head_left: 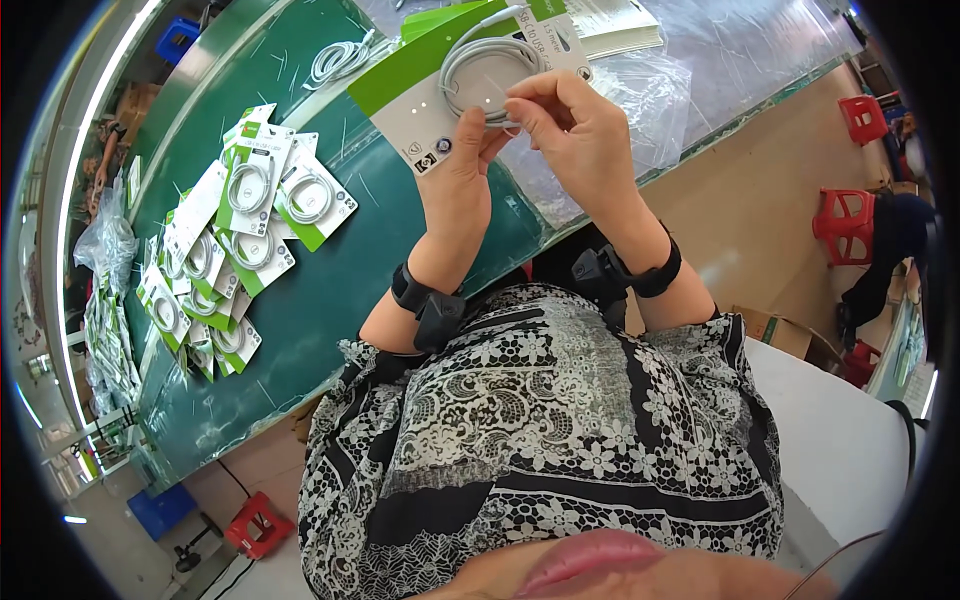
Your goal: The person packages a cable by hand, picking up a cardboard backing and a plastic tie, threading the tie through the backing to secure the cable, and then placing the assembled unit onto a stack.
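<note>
White and green card (400, 120) in the grip of the left fingers (468, 135): thumb on its face by the lower edge of the coil, the others partly hidden. Right fingers (540, 120): thumb and forefinger pinched together at the coil's lower right; cannot tell what, if anything thin, is between them. The grey-white cable (450, 72) lies coiled against the card's face, all held above the surface (380, 215).

Technique, judged: the step looks like fixing the coil to the card. Best done with the left thumb pressing the loops flat, the card backed from behind so it does not bend, and small even pinches on the right; a hard tug could crease the card or skew the loops.

Counts, outward from the fingers:
- Card in the grip: 1, with 1 coil.
- Black wristbands (432, 310): 2, one per wrist.
- Loose coil (338, 62) on the surface, beyond the card: 1 bundle.
- Stack of paper (615, 30), upper right: 1.
- Carded cables in the pile (250, 185), left: at least 6 coils visible; overlap hides the total.
- Thin white strips: scattered, too fine to count.
- Red stools (843, 226): 3 clear, perhaps a fourth, partly hidden.
</note>
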`<move>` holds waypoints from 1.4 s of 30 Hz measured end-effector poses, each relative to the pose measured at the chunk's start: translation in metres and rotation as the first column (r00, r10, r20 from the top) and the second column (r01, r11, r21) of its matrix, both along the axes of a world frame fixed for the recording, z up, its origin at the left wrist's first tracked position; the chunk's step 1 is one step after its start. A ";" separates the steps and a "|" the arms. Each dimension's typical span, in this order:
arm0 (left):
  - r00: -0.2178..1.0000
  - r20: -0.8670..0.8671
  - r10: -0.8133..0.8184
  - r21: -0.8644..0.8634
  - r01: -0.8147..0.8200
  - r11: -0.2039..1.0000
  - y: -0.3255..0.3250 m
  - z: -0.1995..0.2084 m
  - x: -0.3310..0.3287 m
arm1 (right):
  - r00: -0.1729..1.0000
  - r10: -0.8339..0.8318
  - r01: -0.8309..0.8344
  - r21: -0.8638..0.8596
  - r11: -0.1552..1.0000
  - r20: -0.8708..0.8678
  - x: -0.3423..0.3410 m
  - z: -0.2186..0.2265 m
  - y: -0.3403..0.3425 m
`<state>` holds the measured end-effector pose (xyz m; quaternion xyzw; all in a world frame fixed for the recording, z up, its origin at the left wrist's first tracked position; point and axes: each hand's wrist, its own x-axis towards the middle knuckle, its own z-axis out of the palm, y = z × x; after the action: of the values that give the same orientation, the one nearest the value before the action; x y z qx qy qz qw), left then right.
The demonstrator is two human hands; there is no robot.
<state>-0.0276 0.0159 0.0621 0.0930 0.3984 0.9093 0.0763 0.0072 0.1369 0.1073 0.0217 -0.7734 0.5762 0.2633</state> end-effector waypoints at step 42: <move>0.477 -0.871 0.116 -0.273 -0.667 0.693 -0.015 0.006 0.002 | 0.966 -0.035 0.151 0.449 0.881 -0.257 0.019 0.009 -0.004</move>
<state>-0.0253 0.0005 0.0677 0.3630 0.6557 0.5844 -0.3111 0.0264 0.1329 0.1161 0.1163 -0.8512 0.3537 0.3699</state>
